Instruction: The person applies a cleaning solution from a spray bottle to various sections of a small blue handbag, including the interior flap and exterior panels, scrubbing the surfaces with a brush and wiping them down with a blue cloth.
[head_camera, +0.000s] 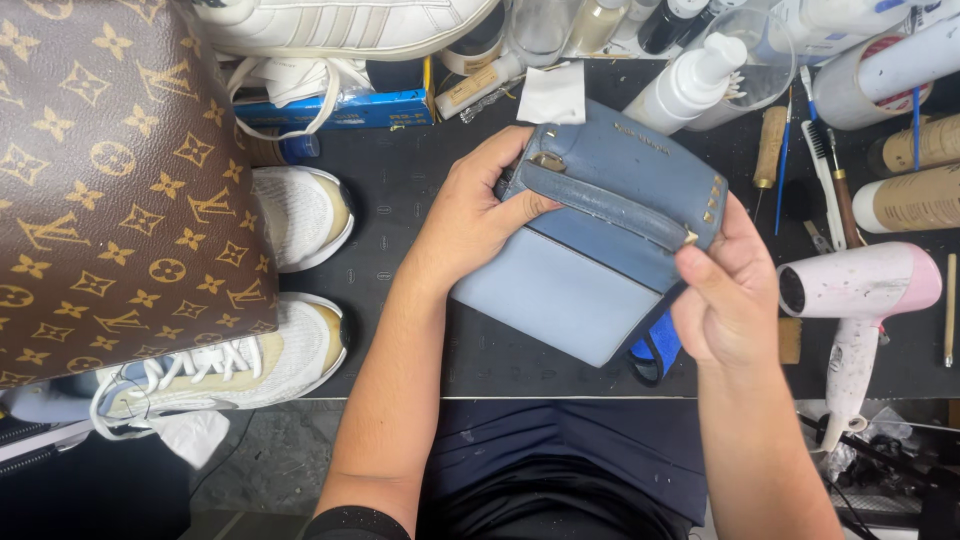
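Blue leather is being handled at the centre of the head view: a small blue handbag (600, 240) is being held just above a black work mat (420, 190), tilted, with its darker top flap and gold corner studs turned toward the far side.

Packages and labels: a flat blue box (350, 110) is being seen at the mat's far edge, partly under a white sneaker (340, 25). A white pump bottle (690, 85) is lying aslant beside the bag's far corner. Cylindrical tubes in white and brown card (905, 200) are being stacked at the right edge; their print is too small to make out. A pink and white hair dryer (860, 300) is resting on the mat just right of the right hand. A brown patterned bag (110, 190) is filling the upper left, with a pair of white sneakers (300, 290) beside it.

Hidden or cut off: the handbag's underside is not being shown, and a blue strap (655, 350) is being seen only in part below the right hand. Bottles along the top edge are being cropped.

Grip: the left hand (470, 225) is being closed around the bag's left end, thumb laid along the flap's edge. The right hand (725, 295) is being clenched on the bag's right corner, thumb on top, fingers hidden beneath.
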